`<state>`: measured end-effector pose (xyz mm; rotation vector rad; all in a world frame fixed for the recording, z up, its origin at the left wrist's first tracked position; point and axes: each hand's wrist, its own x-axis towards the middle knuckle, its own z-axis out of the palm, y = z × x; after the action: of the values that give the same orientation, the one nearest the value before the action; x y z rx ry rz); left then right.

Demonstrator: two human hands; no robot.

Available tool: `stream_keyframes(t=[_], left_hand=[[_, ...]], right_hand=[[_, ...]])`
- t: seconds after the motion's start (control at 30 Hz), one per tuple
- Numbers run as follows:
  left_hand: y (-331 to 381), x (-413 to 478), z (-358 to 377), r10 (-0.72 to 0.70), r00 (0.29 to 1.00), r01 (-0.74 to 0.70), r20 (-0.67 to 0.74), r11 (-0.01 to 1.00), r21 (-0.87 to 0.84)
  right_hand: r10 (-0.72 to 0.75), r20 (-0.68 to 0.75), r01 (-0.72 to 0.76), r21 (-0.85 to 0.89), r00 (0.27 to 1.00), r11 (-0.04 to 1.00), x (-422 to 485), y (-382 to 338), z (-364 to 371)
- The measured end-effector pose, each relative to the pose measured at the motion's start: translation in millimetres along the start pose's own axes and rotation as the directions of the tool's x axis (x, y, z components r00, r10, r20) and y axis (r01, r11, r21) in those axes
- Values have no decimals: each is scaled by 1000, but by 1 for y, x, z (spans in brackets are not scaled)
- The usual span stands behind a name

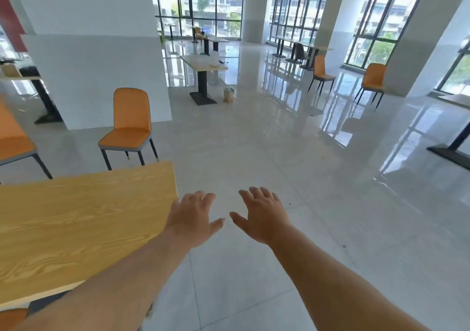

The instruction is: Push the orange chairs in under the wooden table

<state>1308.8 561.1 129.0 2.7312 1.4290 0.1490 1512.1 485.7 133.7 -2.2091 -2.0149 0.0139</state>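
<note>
A wooden table (76, 218) fills the lower left. Beyond its far edge stands an orange chair (129, 124) on dark legs, facing the table and pulled back from it. A second orange chair (12, 139) shows partly at the left edge. A bit of orange seat (12, 318) peeks out under the table's near edge at the bottom left. My left hand (193, 216) hovers open by the table's right corner, fingers spread. My right hand (262, 213) is open beside it over the floor. Neither hand touches a chair.
A white pillar (96, 50) rises behind the near chair. Farther off stand another table (203, 63) on a black pedestal, a paper bag (229, 94), and two orange chairs (321, 73) (372, 81) near the windows. A black table base (450, 152) lies at right.
</note>
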Motion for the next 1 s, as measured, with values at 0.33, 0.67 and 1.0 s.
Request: stream_keyframes(t=[0.33,0.67,1.0], left_hand=[[-1,225,10,4,996,-8,-87,999,-47],[16,487,-29,55,990,-60,-132,998,-33],[-7,720,-38,-37,976,57,-216,994,88]], right_hand=[[30,-59,-34,-74,998,997,188,105,-11],[100,-103,-107,-72,990,992,396,224,-70],[-39,-154,33,-41,987,999,636,331,-58]])
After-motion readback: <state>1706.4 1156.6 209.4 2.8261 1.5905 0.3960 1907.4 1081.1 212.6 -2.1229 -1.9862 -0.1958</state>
